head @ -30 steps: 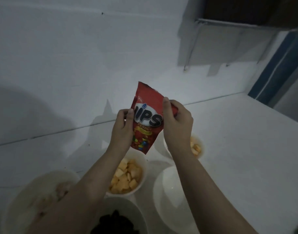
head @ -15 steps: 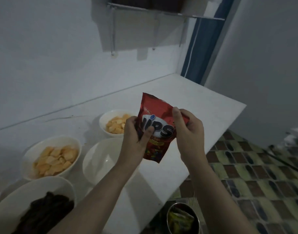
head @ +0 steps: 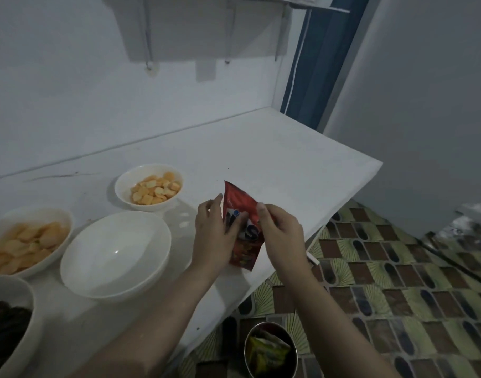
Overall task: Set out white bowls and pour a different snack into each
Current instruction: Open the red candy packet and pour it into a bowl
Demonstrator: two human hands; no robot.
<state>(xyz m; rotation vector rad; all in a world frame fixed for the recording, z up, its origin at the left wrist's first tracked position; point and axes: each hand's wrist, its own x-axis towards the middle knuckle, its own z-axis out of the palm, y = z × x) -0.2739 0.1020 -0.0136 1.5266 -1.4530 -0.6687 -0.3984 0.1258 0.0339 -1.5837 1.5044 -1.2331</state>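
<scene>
At 6 o'clock a metal bin (head: 270,350) of wrappers stands on the tiled floor (head: 397,296). Above the white bench (head: 274,159), near centre, the left hand (head: 213,236) and right hand (head: 281,236) each pinch a side of the red snack packet (head: 243,227), held upright. At 9 o'clock sits the empty white bowl (head: 115,255); beyond it, at 10 o'clock, a bowl of orange crackers (head: 149,186).

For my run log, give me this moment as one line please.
step: opening snack packet | left hand: grips red packet | right hand: pinches packet top | empty bowl: waiting, left of packet | three other bowls: filled
</scene>
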